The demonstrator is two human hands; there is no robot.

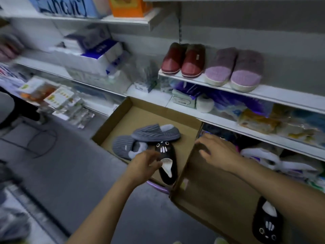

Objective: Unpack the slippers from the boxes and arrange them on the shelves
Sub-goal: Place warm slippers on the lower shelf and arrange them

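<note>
Closest to me, bottom right, a big cardboard flap (pixel 211 199) slopes up toward the camera, with a black cat-face slipper (pixel 266 224) lying on it, toe pointing at me. Beyond it sits the open cardboard box (pixel 140 113) on the floor against the shelving. Up on the white shelf (pixel 281 95), two pairs are already set out side by side, toes out: the red slippers (pixel 182 59) and the purple slippers (pixel 233 69).

Inside the box, two grey striped slippers (pixel 154 132) are stacked loosely against each other. Just right of them is the one that matters, the second black slipper (pixel 168 155). Its long axis runs away from me: face-patterned toe toward the shelves, heel at the box's near wall, cream lining facing up.

My left hand (pixel 146 164) is the nearer one, coming in from the slipper's left, level with its opening. The fingers are half curled with the tips at the cream lining. They look to be touching it, but I can't tell whether the pinch has closed. My right hand (pixel 216 152) is off to the right, palm down, fingers spread, resting on the flap's top edge and holding nothing.

My read: the grab goes at the mouth of the slipper, then a lift up and right to the shelf.
</note>
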